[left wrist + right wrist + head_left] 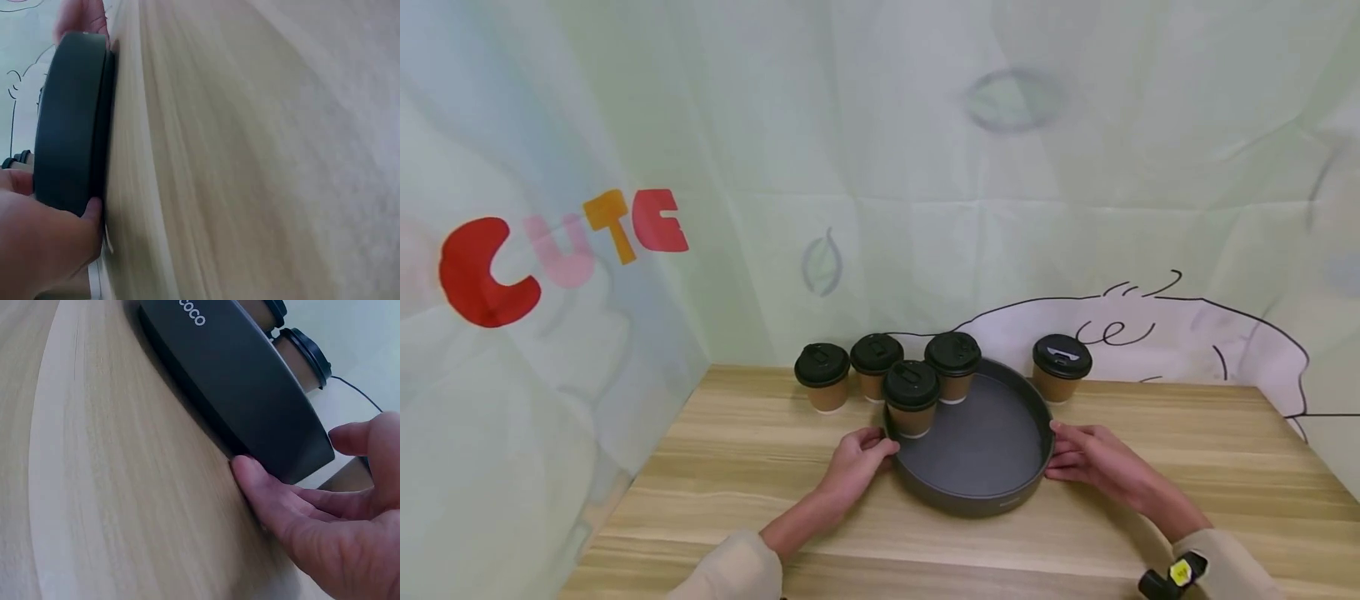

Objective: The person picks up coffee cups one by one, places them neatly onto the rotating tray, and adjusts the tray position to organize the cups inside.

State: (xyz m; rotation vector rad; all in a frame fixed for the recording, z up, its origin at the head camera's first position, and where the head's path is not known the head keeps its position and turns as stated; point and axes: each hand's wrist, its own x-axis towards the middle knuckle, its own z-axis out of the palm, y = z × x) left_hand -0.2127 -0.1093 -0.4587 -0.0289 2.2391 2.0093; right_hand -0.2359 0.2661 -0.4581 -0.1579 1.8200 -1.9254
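A round dark grey tray point(977, 450) with a raised rim is low over the wooden table, held from both sides. My left hand point(859, 462) grips its left edge, thumb on the rim and fingers curled beneath. On the opposite edge, my right hand point(325, 512) holds the tray between a thumb at the rim and fingertips at the lower side. Inside the tray, towards the left, stand two brown paper cups with black lids, a front cup point(912, 400) and a rear cup point(953, 367). Pale lettering marks the tray's side point(250, 381) in the right wrist view.
Two more lidded paper cups, a left cup point(823, 377) and one beside it point(877, 367), stand on the table point(730, 467) left of the tray. Another lidded cup point(1061, 368) is behind its right rim. A printed curtain point(880, 208) hangs along the table's back edge.
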